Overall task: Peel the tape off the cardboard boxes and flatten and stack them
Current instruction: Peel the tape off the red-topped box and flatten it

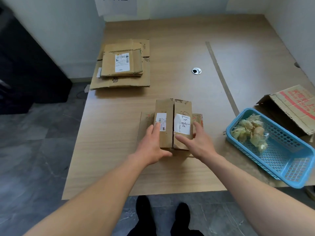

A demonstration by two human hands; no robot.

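You had the small cardboard box (pixel 182 108) near the middle of the table (pixel 170 48), lying on a flat cardboard sheet (pixel 144 123), its two top flaps meeting at a centre seam. Your left hand (pixel 151 145) lay along the left flap, fingers straight and close together, thumb at the near edge. Your right hand (pixel 198 142) rested on the right flap, fingers straight and spread, forefinger pointing at the seam. Neither hand gripped anything. Whether any tape lay across the seam was too blurred to tell. The step looked like pressing the box flat, and it called for weight from both palms at once, evenly either side of the seam, so the walls folded along their creases rather than buckling. Checking the seam for tape first would have been wise, any strip going with the tape wads (pixel 250 132) in the blue basket (pixel 289 160) at your right. The stack of flattened boxes (pixel 121 65) sat at the table's far left, well apart
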